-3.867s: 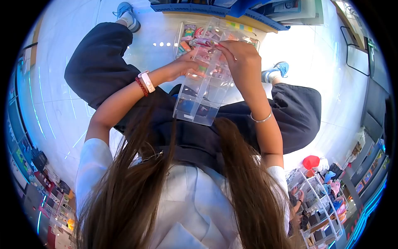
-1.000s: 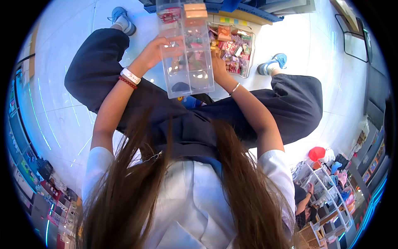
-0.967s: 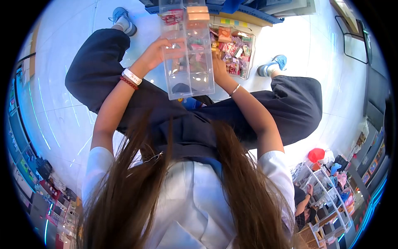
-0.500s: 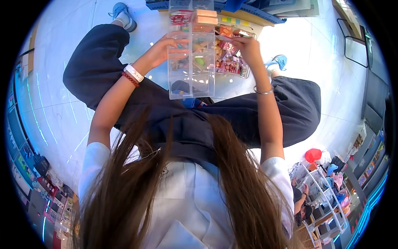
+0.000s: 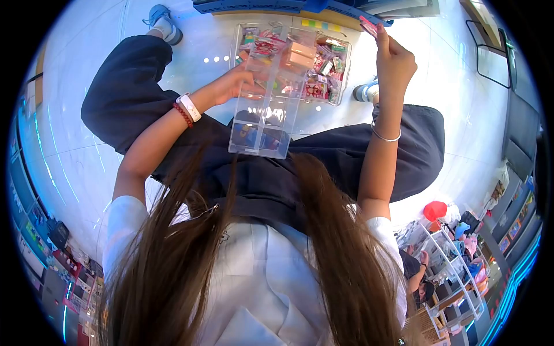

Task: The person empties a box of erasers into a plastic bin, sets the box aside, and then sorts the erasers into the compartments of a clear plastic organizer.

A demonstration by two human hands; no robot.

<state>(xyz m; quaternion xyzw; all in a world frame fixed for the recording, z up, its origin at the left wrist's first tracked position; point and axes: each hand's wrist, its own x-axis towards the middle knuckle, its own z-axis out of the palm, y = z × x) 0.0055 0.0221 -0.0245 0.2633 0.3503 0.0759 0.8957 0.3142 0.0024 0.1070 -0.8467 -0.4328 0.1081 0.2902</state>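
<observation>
My left hand (image 5: 231,85) grips the side of a clear plastic divided box (image 5: 258,151), fingers reaching under it. Red-and-white pieces (image 5: 269,46) and peach-coloured blocks (image 5: 301,55) sit in its far compartments; the near ones look bare. Raised to the right, my right hand (image 5: 396,66) pinches a small pink-and-white strip or packet (image 5: 368,26), too small to name exactly. Beneath and beyond the box is a clear tray (image 5: 348,57) full of small colourful packaged items (image 5: 326,66), partly seen through the plastic.
A blue crate (image 5: 254,7) stands at the far edge, with plastic-wrapped sheets (image 5: 412,8) at its right. My legs lie spread on the shiny white floor (image 5: 199,34). At lower right, another person's arm (image 5: 416,279) shows near a white rack (image 5: 456,265).
My right hand has moved from beside the box up and right, carrying the small packet. The box has tilted and come nearer my lap, still in my left hand.
</observation>
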